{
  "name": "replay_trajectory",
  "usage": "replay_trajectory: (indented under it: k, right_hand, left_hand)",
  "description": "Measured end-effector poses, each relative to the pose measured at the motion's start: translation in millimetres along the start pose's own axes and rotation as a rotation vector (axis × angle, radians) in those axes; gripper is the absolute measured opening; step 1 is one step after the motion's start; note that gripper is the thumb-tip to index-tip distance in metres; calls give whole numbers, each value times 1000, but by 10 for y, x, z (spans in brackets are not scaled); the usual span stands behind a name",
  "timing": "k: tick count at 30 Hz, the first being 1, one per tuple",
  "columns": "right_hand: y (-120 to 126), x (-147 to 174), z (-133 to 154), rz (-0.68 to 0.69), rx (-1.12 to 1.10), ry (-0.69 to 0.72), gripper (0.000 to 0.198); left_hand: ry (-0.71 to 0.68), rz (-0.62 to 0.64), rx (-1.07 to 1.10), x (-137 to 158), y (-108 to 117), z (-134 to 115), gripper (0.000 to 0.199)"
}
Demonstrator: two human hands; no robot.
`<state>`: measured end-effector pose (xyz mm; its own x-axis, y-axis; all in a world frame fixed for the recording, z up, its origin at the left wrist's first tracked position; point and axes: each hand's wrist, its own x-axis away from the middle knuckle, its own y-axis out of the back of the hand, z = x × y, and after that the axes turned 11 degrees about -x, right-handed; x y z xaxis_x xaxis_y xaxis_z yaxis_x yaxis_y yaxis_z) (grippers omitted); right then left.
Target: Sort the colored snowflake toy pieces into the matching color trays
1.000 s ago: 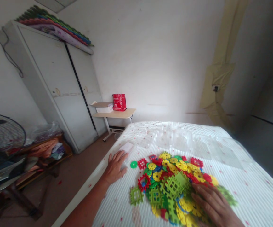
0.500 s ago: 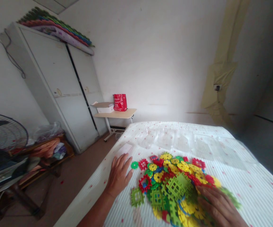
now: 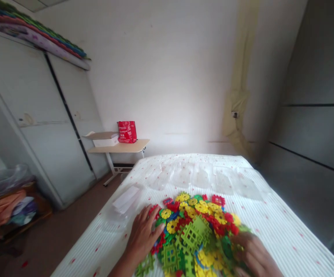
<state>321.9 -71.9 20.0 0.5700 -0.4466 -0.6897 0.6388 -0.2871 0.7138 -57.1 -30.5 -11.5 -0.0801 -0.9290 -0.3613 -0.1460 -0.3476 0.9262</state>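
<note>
A heap of plastic building pieces (image 3: 191,231) lies on the table: yellow notched discs (image 3: 202,207), light-green square grid pieces (image 3: 192,235), plus red, blue and dark-green ones. My left hand (image 3: 145,234) rests against the heap's left side, fingers stretched forward and thumb apart, touching red pieces (image 3: 155,211) and holding none. At the right side, my right hand (image 3: 252,250) is bent down into the pieces beside a dark-green piece (image 3: 227,246). Its fingers are blurred and partly hidden, so I cannot make out whether a piece is between them.
Clear plastic bags (image 3: 184,176) lie in a row across the far part of the white ribbed tablecloth (image 3: 288,231). Another clear bag with a white paper strip (image 3: 126,200) is at the left. Beyond stand a small table (image 3: 139,145) with a red bag (image 3: 127,132) and a grey cabinet (image 3: 49,127).
The view has swung to the right. My left hand has moved in against the heap, where a loose green disc showed before. My right hand has gone from flat to bent fingers.
</note>
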Motion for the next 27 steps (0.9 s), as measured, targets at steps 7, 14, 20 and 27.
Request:
replay_trajectory:
  k: [7, 14, 20, 27]
  right_hand:
    - [54, -55, -85, -143, -136, -446, 14]
    - [-3, -47, -425, -339, -196, -734, 30]
    - [4, -184, -588, -278, -110, -597, 21]
    - [-70, -983, -855, 19, 135, -418, 26]
  left_hand:
    - [39, 33, 181, -130, -183, -44, 48]
    - [-31, -12, 313, -128, -151, -505, 42]
    - [-51, -170, 300, -296, -74, -497, 34]
    - [-94, -232, -113, -1016, 160, -492, 40]
